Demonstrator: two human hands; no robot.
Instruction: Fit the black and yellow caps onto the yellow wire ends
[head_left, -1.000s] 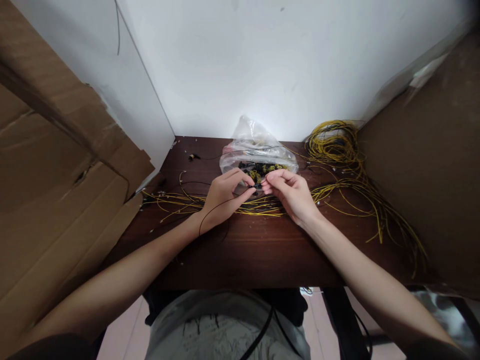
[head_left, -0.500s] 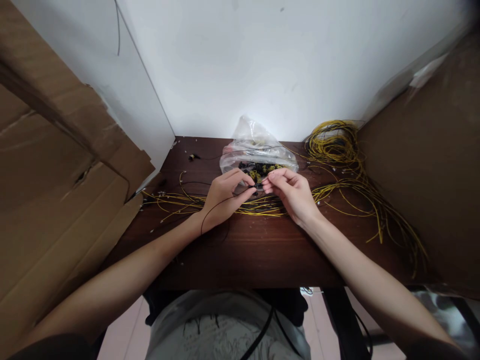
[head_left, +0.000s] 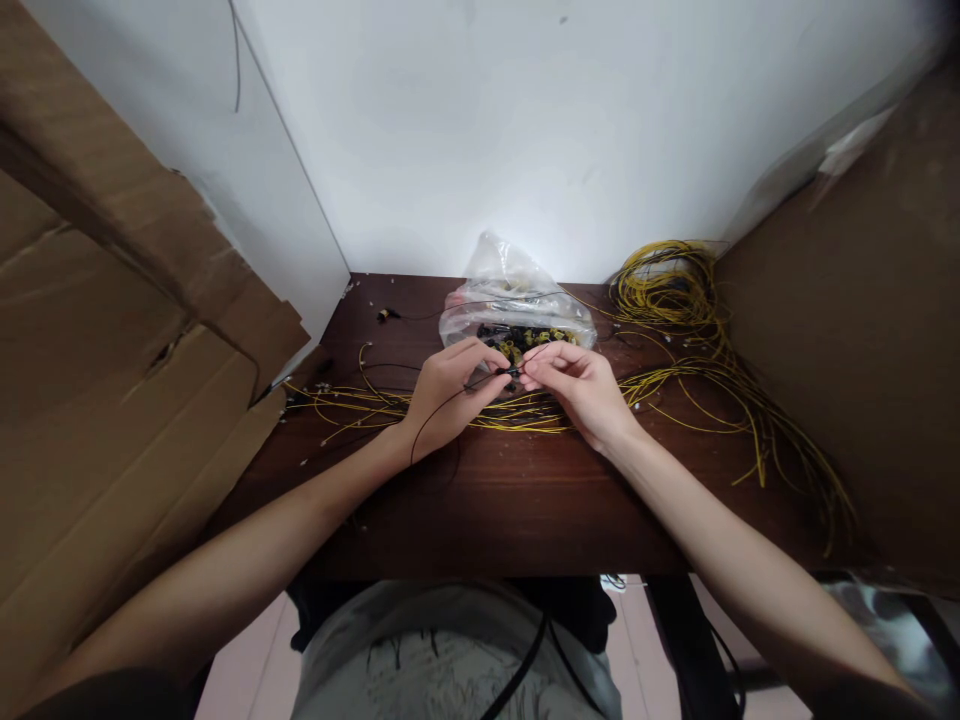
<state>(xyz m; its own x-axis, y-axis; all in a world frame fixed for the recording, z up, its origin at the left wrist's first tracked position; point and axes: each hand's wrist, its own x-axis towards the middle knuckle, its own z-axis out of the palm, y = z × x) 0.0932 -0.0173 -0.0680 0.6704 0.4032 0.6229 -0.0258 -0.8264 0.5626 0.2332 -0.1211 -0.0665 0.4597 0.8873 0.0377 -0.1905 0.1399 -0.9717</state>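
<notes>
My left hand (head_left: pixel 450 393) pinches a thin black wire (head_left: pixel 442 410) that loops down past my wrist. My right hand (head_left: pixel 577 385) pinches a small black part (head_left: pixel 513 372) at the wire's end, fingertips of both hands meeting over the dark wooden table (head_left: pixel 510 490). Just behind the hands lies a clear plastic bag (head_left: pixel 517 300) holding small black and yellow pieces. Yellow wires (head_left: pixel 360 405) lie across the table under and beside my hands.
A big tangle of yellow wires (head_left: pixel 675 285) sits at the back right, spilling toward the table's right edge. Cardboard sheets (head_left: pixel 112 330) lean on the left, and a brown board (head_left: pixel 862 330) stands on the right. A white wall closes the back.
My right hand has shifted slightly left, closing in on the left fingertips. The black wire loop near my left wrist moved a little.
</notes>
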